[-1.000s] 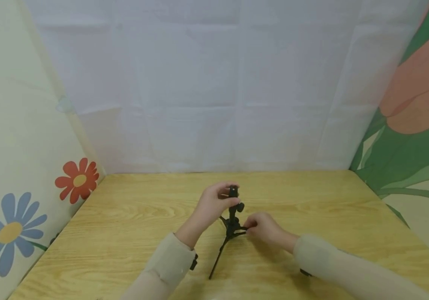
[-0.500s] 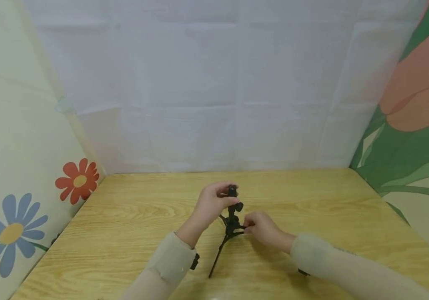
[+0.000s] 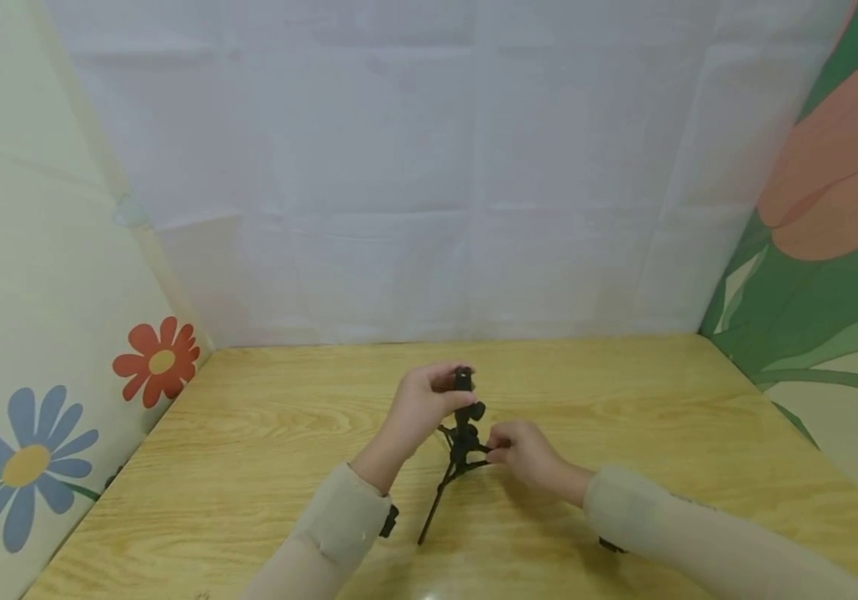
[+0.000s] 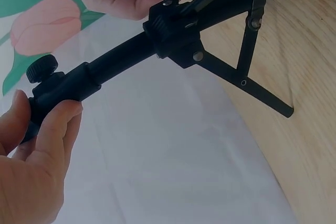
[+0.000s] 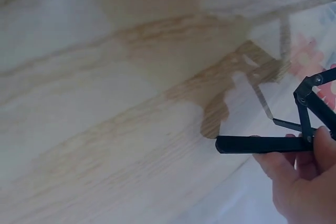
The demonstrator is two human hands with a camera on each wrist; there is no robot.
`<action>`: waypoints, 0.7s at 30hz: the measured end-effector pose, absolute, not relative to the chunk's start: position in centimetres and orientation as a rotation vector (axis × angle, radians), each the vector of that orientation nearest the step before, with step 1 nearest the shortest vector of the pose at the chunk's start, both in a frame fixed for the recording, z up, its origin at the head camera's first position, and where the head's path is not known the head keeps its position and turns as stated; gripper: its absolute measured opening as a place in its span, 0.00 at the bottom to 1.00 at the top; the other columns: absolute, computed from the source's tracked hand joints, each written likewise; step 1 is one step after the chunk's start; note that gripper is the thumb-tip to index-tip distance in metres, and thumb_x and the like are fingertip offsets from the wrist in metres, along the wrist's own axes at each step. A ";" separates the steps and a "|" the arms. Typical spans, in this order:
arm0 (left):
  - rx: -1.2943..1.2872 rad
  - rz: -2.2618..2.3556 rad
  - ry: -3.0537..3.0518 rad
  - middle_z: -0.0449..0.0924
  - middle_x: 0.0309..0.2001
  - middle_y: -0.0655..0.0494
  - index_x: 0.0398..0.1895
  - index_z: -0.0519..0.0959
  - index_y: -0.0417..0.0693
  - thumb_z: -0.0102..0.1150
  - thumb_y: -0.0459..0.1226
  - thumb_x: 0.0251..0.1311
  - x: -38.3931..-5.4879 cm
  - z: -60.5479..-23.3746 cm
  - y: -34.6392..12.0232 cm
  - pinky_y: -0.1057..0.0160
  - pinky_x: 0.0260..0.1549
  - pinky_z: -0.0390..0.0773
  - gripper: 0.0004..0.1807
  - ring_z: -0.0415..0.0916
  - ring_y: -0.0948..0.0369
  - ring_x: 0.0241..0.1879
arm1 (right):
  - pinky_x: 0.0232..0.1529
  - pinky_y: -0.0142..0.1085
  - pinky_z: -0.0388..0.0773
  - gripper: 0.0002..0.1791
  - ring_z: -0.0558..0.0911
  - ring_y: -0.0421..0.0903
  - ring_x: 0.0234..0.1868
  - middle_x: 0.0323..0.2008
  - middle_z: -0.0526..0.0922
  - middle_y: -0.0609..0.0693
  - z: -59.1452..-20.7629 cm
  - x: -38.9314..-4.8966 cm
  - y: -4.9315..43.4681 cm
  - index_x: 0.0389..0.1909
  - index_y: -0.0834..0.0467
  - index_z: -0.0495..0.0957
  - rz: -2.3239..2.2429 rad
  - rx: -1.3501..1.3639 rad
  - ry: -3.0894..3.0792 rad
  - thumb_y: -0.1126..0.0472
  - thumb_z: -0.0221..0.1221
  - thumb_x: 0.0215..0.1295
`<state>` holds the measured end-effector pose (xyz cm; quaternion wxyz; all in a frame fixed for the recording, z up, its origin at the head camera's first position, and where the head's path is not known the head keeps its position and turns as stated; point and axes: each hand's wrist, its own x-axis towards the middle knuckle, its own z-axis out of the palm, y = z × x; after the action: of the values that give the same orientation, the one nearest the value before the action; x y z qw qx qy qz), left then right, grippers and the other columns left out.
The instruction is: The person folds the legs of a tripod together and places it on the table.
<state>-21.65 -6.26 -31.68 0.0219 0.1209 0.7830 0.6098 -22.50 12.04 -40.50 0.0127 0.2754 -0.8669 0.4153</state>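
A small black tripod (image 3: 463, 437) stands over the middle of the wooden table, its legs spread. My left hand (image 3: 421, 412) grips the upper column, thumb and fingers curled around it just beside a round knob (image 4: 42, 68). Lower down, my right hand (image 3: 529, 454) pinches one of the legs between thumb and fingers. In the right wrist view that leg (image 5: 257, 144) sticks out past the fingers. The left wrist view shows the hub (image 4: 176, 32) with hinged braces running to the legs. One thin leg reaches toward the front of the table.
The wood-grain table (image 3: 233, 500) is backed by a creased white cloth (image 3: 368, 183). A flower-printed panel (image 3: 1, 275) bounds the left side, and a green panel with a large tulip (image 3: 826, 325) the right. Black straps (image 3: 388, 522) sit under the sleeves.
The tripod's near leg tip has shifted slightly away from me, and its top has moved a touch left. Both hands keep their hold in nearly the same places.
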 end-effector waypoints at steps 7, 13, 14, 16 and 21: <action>0.373 1.907 2.395 0.82 0.48 0.44 0.55 0.79 0.38 0.63 0.28 0.60 -21.8 -31.7 -6.2 0.57 0.47 0.80 0.19 0.80 0.53 0.47 | 0.27 0.31 0.74 0.08 0.72 0.38 0.25 0.23 0.80 0.48 -40.5 -22.4 12.2 0.22 0.63 0.79 1.354 0.835 -2.670 0.76 0.63 0.56; 0.376 1.914 2.388 0.82 0.49 0.43 0.56 0.79 0.37 0.63 0.27 0.60 -21.7 -31.6 -6.2 0.56 0.46 0.81 0.19 0.80 0.52 0.47 | 0.30 0.33 0.76 0.07 0.74 0.40 0.28 0.25 0.81 0.49 -40.5 -22.3 12.3 0.24 0.63 0.80 1.422 0.799 -2.649 0.75 0.62 0.58; 0.376 1.915 2.385 0.82 0.49 0.43 0.56 0.79 0.37 0.63 0.28 0.60 -21.7 -31.6 -6.2 0.56 0.46 0.81 0.19 0.80 0.52 0.47 | 0.30 0.34 0.76 0.06 0.74 0.40 0.28 0.26 0.81 0.49 -40.5 -22.2 12.3 0.25 0.64 0.80 1.435 0.791 -2.647 0.75 0.62 0.58; 0.377 1.912 2.386 0.82 0.49 0.42 0.56 0.79 0.37 0.63 0.27 0.61 -21.7 -31.6 -6.2 0.56 0.46 0.81 0.19 0.80 0.52 0.47 | 0.30 0.34 0.76 0.06 0.75 0.41 0.29 0.26 0.81 0.50 -40.5 -22.2 12.2 0.25 0.64 0.80 1.456 0.775 -2.645 0.75 0.62 0.58; 0.370 1.912 2.382 0.81 0.49 0.41 0.56 0.78 0.37 0.62 0.27 0.61 -21.6 -31.5 -6.2 0.56 0.45 0.81 0.19 0.80 0.51 0.47 | 0.32 0.35 0.76 0.05 0.75 0.42 0.30 0.27 0.81 0.50 -40.4 -22.1 12.2 0.27 0.65 0.80 1.505 0.741 -2.644 0.74 0.62 0.60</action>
<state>-21.59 -6.21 -31.54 0.0323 0.1202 0.7737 0.6212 -22.14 12.19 -40.41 0.0050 0.2365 -0.8444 0.4806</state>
